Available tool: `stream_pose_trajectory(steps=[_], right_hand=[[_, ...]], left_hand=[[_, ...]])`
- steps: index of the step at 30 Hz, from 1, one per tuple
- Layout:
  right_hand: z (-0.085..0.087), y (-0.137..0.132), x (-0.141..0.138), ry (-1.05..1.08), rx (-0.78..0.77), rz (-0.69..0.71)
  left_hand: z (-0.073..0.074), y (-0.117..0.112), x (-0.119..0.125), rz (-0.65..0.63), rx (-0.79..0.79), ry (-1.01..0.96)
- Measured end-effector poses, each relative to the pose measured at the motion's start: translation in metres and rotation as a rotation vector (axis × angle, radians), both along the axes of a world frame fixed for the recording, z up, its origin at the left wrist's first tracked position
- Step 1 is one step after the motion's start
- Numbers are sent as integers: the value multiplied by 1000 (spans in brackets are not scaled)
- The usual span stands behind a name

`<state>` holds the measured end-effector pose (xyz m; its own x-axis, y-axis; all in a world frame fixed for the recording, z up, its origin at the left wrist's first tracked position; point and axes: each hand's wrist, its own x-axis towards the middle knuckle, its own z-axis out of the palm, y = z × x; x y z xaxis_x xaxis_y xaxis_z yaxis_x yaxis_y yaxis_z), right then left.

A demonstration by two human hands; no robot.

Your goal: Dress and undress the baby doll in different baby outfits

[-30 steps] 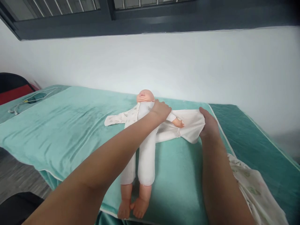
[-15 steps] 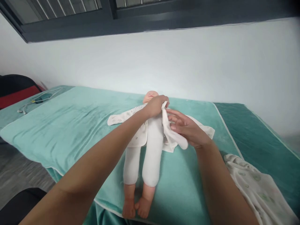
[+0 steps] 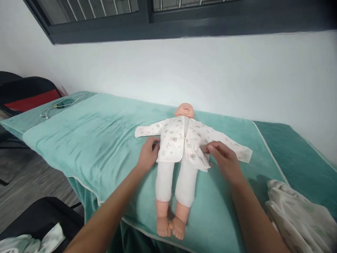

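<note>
A baby doll (image 3: 185, 109) lies on its back, dressed in white leggings (image 3: 164, 181) with bare feet showing. Its white printed baby jacket (image 3: 172, 138) has both sleeves spread out and the two front panels lying nearly together over the chest. At the jacket's left side edge, my left hand (image 3: 149, 153) is closed, its curled fingertips on the cloth. My right hand (image 3: 222, 158) pinches the right front panel near its side, and the fabric creases toward the fingers.
A light green cover (image 3: 113, 130) spreads over the bed beside the white wall. Crumpled printed cloth (image 3: 300, 214) lies at the right front. Cables (image 3: 63, 102) rest at the far left. A black chair (image 3: 44, 214) with cloth on it stands at the lower left.
My left hand has left the folded cloth at the doll's chest and moved to the jacket's left side. The right panel now lies over the body. The view has shifted.
</note>
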<state>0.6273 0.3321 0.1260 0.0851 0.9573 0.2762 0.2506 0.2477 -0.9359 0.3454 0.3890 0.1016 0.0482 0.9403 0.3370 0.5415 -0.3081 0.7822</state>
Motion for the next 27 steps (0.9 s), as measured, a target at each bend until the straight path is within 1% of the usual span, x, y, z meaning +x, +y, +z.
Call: stream_pose_trajectory(steps=[1,2,4,5,6,7,9,10,11,13,15,16,17,20,22,25,26,27], right_hand=[[-10,-10,1,-63,-20,-60],[-21,-21,4,-111,-40,-91],[-39,-41,9,-175,-111,-64],[-46,-49,11,-249,-161,-58],[-50,-54,12,-337,-185,-87],[-52,-58,11,-411,-191,-106],[-47,-60,5,-546,-178,-163],[-41,-61,0,-581,-183,-195],[-34,-62,-6,-592,-203,-239],[-20,-67,-19,-532,-257,-372],[-13,-73,-27,-441,-267,-471],[-13,-77,-28,-426,-254,-476],[-15,-79,-28,-431,-243,-446],[-31,-82,-22,-442,-258,-294],[-41,-82,-17,-359,-248,-257],[-48,-83,-14,-253,-204,-215],[-49,-83,-14,-237,-196,-196],[-48,-83,-15,-228,-192,-176]], left_hand=[[-6,-14,-8,-1,4,23],[-10,-30,-17,16,20,33],[-18,-65,-37,78,67,44],[-22,-84,-48,124,93,61],[-28,-102,-61,178,119,92],[-36,-120,-74,248,141,130],[-58,-155,-106,422,154,188],[-71,-171,-123,511,126,198],[-85,-186,-141,592,66,204],[-112,-213,-177,767,-104,220],[-133,-235,-208,876,-278,282],[-141,-244,-222,905,-340,342],[-147,-252,-235,916,-386,420],[-160,-271,-265,978,-472,700],[-169,-277,-280,1055,-506,817],[-181,-273,-293,1250,-548,829],[-183,-268,-295,1294,-555,818],[-182,-261,-296,1312,-573,805]])
